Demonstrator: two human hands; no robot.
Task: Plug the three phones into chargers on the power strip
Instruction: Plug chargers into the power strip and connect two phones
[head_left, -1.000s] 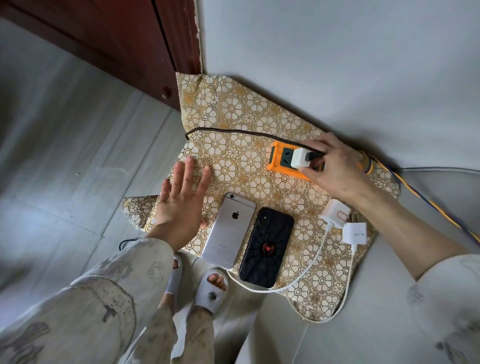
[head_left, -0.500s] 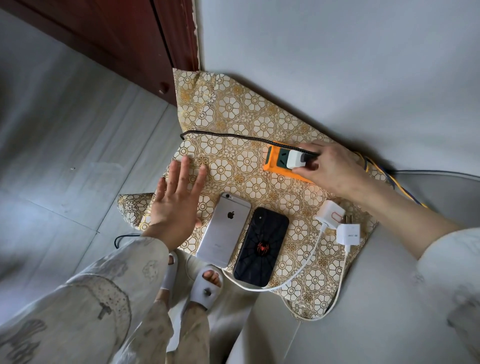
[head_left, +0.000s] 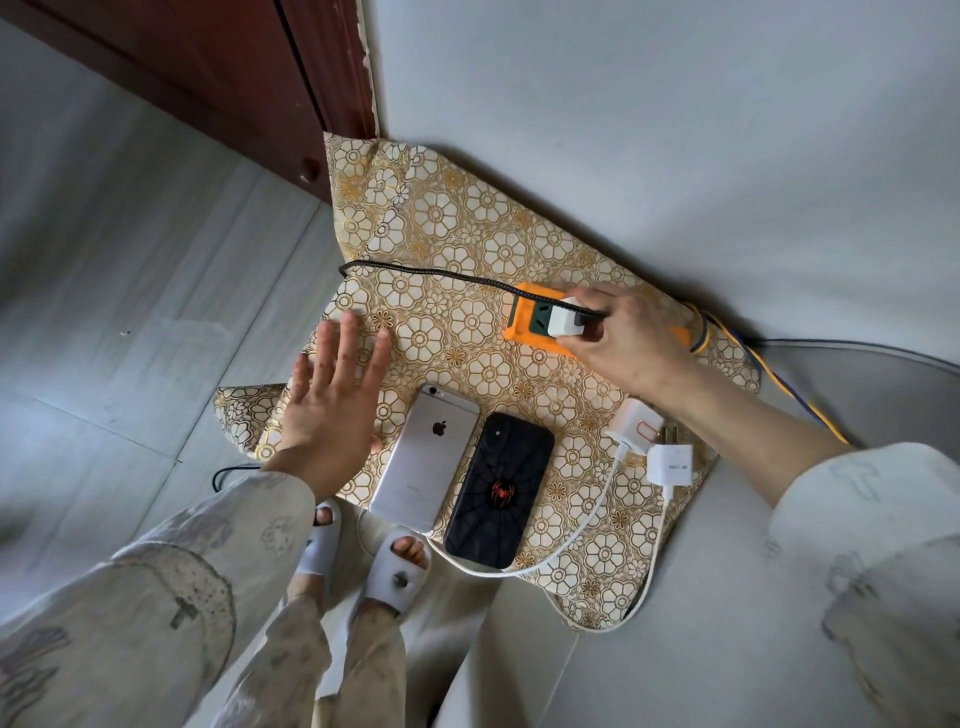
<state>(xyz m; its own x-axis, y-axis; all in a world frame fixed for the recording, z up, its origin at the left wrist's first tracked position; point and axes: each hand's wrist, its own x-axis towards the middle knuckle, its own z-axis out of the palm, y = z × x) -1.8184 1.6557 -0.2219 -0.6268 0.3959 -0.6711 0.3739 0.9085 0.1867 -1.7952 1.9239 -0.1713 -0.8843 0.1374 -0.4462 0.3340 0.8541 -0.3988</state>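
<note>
Fingers (head_left: 332, 353) of the left hand (head_left: 327, 415) are spread apart and flat, palm down over the floral cloth (head_left: 467, 249), just left of the silver phone (head_left: 426, 457); this hand has kept the same pose and place as in the earlier frames. Silver phone and black phone (head_left: 501, 483) lie face down, side by side, unmoved. Beyond the phones, the orange power strip (head_left: 524, 332) rests on the cloth. The right hand (head_left: 628, 338) is clamped on a white charger (head_left: 563, 323) with a black braided cable (head_left: 441, 275), pressed against the strip's face as before. Whether it is fully seated cannot be told. Right of the black phone, two more white chargers (head_left: 636, 421) (head_left: 670, 465) lie unplugged, their white cables (head_left: 587, 530) trailing off the cloth, positions unchanged.
</note>
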